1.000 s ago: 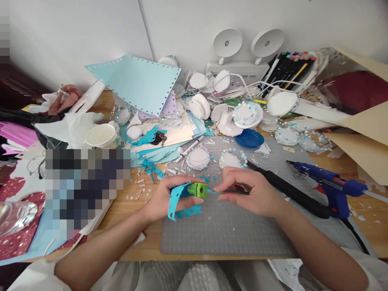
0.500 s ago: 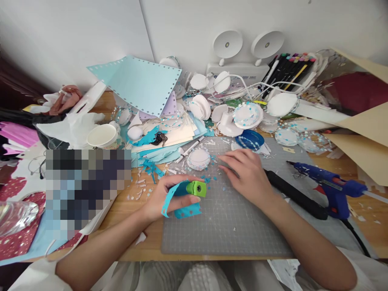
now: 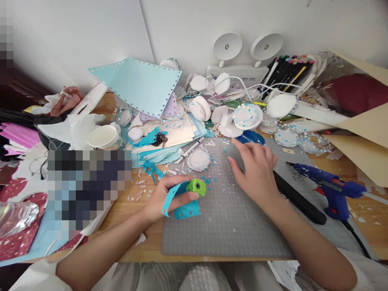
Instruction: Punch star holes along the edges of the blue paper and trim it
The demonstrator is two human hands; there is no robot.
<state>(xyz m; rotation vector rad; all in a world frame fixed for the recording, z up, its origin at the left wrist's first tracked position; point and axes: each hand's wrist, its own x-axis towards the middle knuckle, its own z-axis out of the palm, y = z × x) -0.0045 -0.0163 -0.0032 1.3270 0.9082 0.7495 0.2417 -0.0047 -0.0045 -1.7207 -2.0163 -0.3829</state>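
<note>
My left hand is closed around a small green craft punch and a strip of blue paper with star-shaped holes. The strip curls beneath the punch. My right hand is open above the grey cutting mat, thumb and fingers apart, with nothing visible in it. Its fingertips are near a blue round lid and loose paper bits. Between the hands, a white round piece edged with blue and white bits lies on the mat. Tiny blue stars are scattered just beyond the punch.
A blue glue gun and a black bar-shaped tool lie at right. Stacked paper, a paper cup and several decorated white discs crowd the back. A clear cup stands at far left.
My right hand has moved right and slightly away from the white round piece, towards the blue lid, with its fingers raised. My left hand still holds the punch and blue strip, nearly unmoved.
</note>
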